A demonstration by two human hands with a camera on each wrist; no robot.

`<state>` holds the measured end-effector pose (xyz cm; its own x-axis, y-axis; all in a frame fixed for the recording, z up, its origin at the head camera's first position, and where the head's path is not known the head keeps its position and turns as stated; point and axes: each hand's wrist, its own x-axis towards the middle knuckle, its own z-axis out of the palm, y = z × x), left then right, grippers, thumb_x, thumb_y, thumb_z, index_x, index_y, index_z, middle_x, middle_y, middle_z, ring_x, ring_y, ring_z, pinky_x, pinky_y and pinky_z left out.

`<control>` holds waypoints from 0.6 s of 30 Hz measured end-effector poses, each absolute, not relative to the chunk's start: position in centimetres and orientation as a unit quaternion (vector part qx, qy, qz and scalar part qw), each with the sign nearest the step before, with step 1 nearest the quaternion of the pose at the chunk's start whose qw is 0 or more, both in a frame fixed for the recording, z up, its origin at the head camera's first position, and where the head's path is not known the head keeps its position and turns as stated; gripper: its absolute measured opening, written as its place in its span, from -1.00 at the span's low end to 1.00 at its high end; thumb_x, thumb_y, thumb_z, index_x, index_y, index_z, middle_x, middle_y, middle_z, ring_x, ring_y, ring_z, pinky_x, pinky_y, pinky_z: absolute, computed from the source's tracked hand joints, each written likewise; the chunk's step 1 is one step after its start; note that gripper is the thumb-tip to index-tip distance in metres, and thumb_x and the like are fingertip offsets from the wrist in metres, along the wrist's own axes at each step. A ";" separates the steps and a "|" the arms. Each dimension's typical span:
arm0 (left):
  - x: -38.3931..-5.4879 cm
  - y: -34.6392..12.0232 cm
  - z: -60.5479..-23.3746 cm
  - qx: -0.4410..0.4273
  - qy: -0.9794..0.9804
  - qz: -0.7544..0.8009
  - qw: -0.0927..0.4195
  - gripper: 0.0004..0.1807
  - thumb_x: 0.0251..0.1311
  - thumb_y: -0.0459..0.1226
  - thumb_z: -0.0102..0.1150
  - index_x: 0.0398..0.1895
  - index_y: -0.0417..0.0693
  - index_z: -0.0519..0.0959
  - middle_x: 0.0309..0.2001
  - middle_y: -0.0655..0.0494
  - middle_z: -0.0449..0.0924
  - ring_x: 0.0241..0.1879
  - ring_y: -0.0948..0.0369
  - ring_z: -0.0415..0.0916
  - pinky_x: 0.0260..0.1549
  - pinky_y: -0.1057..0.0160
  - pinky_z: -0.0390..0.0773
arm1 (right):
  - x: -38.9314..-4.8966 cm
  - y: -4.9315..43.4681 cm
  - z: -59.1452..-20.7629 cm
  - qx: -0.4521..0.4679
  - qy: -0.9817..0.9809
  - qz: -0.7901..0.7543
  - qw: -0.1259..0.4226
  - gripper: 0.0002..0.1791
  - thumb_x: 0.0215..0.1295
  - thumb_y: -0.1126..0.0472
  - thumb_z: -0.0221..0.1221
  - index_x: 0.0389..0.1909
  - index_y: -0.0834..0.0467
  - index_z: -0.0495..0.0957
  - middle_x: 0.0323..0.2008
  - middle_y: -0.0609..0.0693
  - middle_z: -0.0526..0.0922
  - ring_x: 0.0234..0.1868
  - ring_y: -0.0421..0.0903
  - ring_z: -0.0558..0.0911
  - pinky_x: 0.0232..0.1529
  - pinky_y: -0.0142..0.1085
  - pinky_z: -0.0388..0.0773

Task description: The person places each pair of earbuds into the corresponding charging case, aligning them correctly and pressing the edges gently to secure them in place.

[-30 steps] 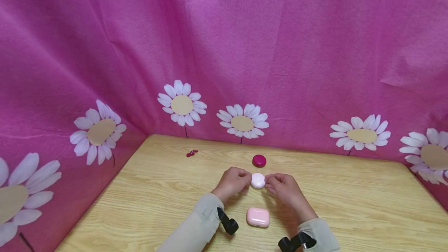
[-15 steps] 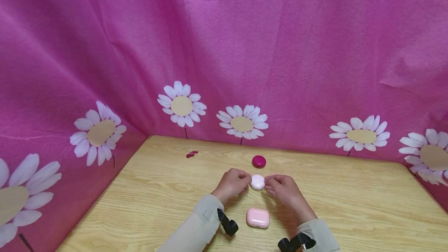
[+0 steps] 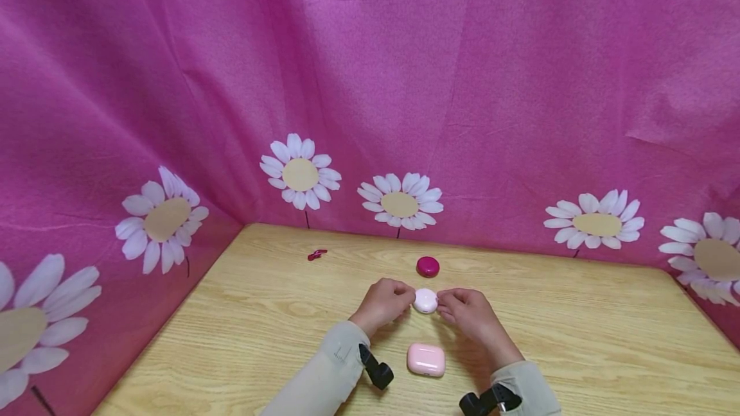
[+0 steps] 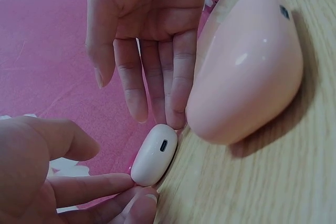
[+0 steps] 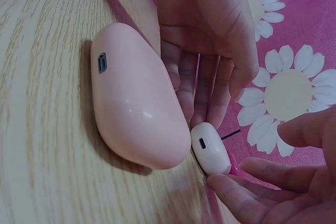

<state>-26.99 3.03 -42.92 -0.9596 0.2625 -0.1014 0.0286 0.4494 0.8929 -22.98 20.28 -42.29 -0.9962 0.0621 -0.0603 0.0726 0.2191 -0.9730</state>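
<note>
A glossy white rounded earbud case (image 3: 426, 301) with a small charging port sits on the wooden table between my two hands. My left hand (image 3: 384, 302) touches its left side with the fingertips. On the other side, the extended fingers of my right hand (image 3: 471, 313) meet its right edge. Both thumbs stand off the case in the wrist views. Closer to me lies a larger pink earbud case (image 3: 426, 360), its port showing in the left wrist view, where the pink case (image 4: 247, 72) looms large. Just beyond the white one is a round magenta case (image 3: 428, 266).
A small dark-pink item of thin crossed pieces (image 3: 317, 255) lies at the table's back left. A magenta cloth (image 3: 491, 82) with white daisies hangs along the back and sides of the table (image 3: 260, 313). Black wrist cameras are strapped over both sleeves.
</note>
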 end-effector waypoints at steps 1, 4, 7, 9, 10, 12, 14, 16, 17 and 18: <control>-27.0 3.0 -42.9 0.086 0.843 0.518 0.114 -0.74 0.23 -0.20 0.12 -0.14 -0.11 0.69 -0.42 0.10 0.60 -0.53 0.25 0.50 -0.58 0.37 0.42 | -23.0 20.3 -42.3 0.043 0.780 -0.624 0.004 -0.66 0.40 0.35 -0.02 -0.04 0.61 0.45 -0.18 0.36 0.64 -0.18 -0.03 0.67 -0.10 -0.23 0.62; -27.0 3.0 -42.9 0.088 0.843 0.518 0.113 -0.73 0.23 -0.20 0.12 -0.13 -0.12 0.69 -0.42 0.11 0.59 -0.53 0.24 0.50 -0.58 0.37 0.43 | -22.9 20.2 -42.2 0.043 0.779 -0.625 0.003 -0.65 0.40 0.35 -0.01 -0.03 0.62 0.45 -0.17 0.38 0.63 -0.17 -0.01 0.67 -0.09 -0.22 0.61; -27.1 3.0 -43.0 0.092 0.845 0.515 0.109 -0.73 0.22 -0.20 0.12 -0.13 -0.12 0.69 -0.43 0.12 0.58 -0.53 0.24 0.51 -0.58 0.37 0.45 | -22.9 20.3 -42.2 0.041 0.779 -0.626 0.004 -0.65 0.40 0.35 -0.01 -0.02 0.62 0.44 -0.16 0.41 0.63 -0.16 0.01 0.67 -0.09 -0.21 0.61; -27.1 3.0 -43.0 0.094 0.846 0.513 0.106 -0.73 0.21 -0.20 0.12 -0.13 -0.12 0.69 -0.44 0.12 0.58 -0.54 0.24 0.52 -0.59 0.36 0.46 | -22.9 20.3 -42.1 0.041 0.779 -0.626 0.006 -0.64 0.40 0.35 -0.02 -0.02 0.62 0.43 -0.16 0.41 0.62 -0.15 0.02 0.67 -0.09 -0.22 0.61; -27.2 3.1 -43.0 0.094 0.846 0.513 0.106 -0.73 0.21 -0.20 0.12 -0.13 -0.12 0.69 -0.44 0.12 0.58 -0.54 0.24 0.52 -0.58 0.36 0.45 | -22.9 20.3 -42.1 0.042 0.779 -0.626 0.006 -0.64 0.40 0.35 -0.02 -0.02 0.62 0.44 -0.16 0.41 0.62 -0.15 0.02 0.67 -0.09 -0.22 0.61; -27.2 3.1 -43.0 0.093 0.847 0.513 0.106 -0.72 0.22 -0.19 0.12 -0.13 -0.12 0.69 -0.44 0.11 0.59 -0.54 0.24 0.52 -0.58 0.36 0.46 | -22.9 20.3 -42.1 0.047 0.779 -0.625 0.007 -0.64 0.39 0.35 -0.01 -0.01 0.61 0.44 -0.15 0.40 0.62 -0.14 0.02 0.67 -0.10 -0.24 0.61; -27.2 3.1 -43.1 0.091 0.847 0.513 0.107 -0.72 0.22 -0.19 0.12 -0.12 -0.11 0.69 -0.44 0.11 0.59 -0.53 0.24 0.52 -0.57 0.36 0.46 | -22.9 20.3 -42.1 0.048 0.780 -0.624 0.009 -0.64 0.39 0.35 -0.01 -0.01 0.61 0.44 -0.15 0.40 0.63 -0.14 0.02 0.67 -0.10 -0.25 0.61; -27.2 3.1 -43.0 0.086 0.848 0.512 0.110 -0.72 0.22 -0.18 0.12 -0.12 -0.10 0.69 -0.44 0.12 0.59 -0.53 0.24 0.52 -0.57 0.36 0.45 | -22.9 20.3 -42.1 0.047 0.782 -0.622 0.010 -0.64 0.39 0.34 -0.02 -0.01 0.61 0.44 -0.15 0.39 0.63 -0.14 0.01 0.67 -0.11 -0.26 0.62; -27.2 3.1 -43.0 0.085 0.848 0.512 0.110 -0.72 0.22 -0.18 0.12 -0.12 -0.10 0.69 -0.44 0.12 0.59 -0.53 0.24 0.52 -0.56 0.36 0.45 | -22.9 20.3 -42.0 0.046 0.782 -0.621 0.010 -0.63 0.39 0.34 -0.02 -0.01 0.61 0.44 -0.16 0.39 0.63 -0.14 0.01 0.67 -0.11 -0.26 0.62; -27.2 3.1 -43.1 0.085 0.849 0.511 0.109 -0.73 0.22 -0.18 0.12 -0.13 -0.10 0.69 -0.44 0.13 0.58 -0.53 0.24 0.52 -0.56 0.36 0.45 | -22.9 20.3 -42.0 0.046 0.783 -0.621 0.010 -0.63 0.39 0.34 -0.02 -0.01 0.61 0.44 -0.16 0.38 0.64 -0.15 0.00 0.67 -0.12 -0.27 0.62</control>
<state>-27.19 3.08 -43.06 -0.9618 0.2551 -0.0991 0.0319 0.4642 0.8852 -22.86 20.33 -42.04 -0.9956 0.0588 -0.0726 0.0841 0.2258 -0.9705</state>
